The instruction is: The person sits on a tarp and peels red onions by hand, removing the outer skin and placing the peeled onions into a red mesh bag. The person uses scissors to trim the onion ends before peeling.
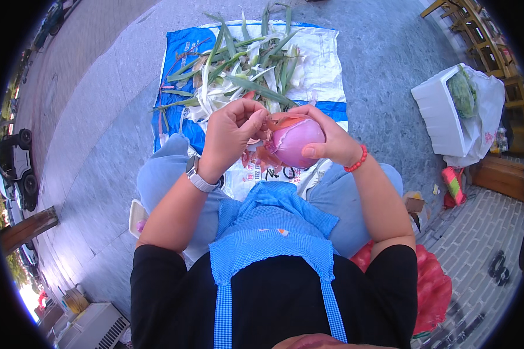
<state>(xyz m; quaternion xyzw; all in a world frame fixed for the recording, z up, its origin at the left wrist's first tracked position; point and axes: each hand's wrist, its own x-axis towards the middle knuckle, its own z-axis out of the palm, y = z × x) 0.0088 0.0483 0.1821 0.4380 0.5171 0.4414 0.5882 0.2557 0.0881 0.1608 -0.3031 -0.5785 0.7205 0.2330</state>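
Observation:
A large red onion point(298, 141), partly peeled to smooth pink-purple layers, lies in my right hand point(334, 139), thumb across its near side. At the onion's left end, my left hand point(238, 135) pinches a loose piece of dry orange-brown onion skin point(284, 121) between thumb and fingers. More torn skin point(266, 158) hangs or lies just below the onion. Beyond both hands, long green leaves and white leek or scallion trimmings point(262, 74) are heaped on a blue and white woven plastic sheet point(318, 56) on the ground.
At the right stands a white foam box point(439, 115) with bagged greens point(462, 94), near wooden stools point(484, 39). A pale tray point(135, 213) with a purple piece sits by my left leg. Red plastic bag point(432, 283) lies behind my right side. Vehicles point(17, 163) stand far left.

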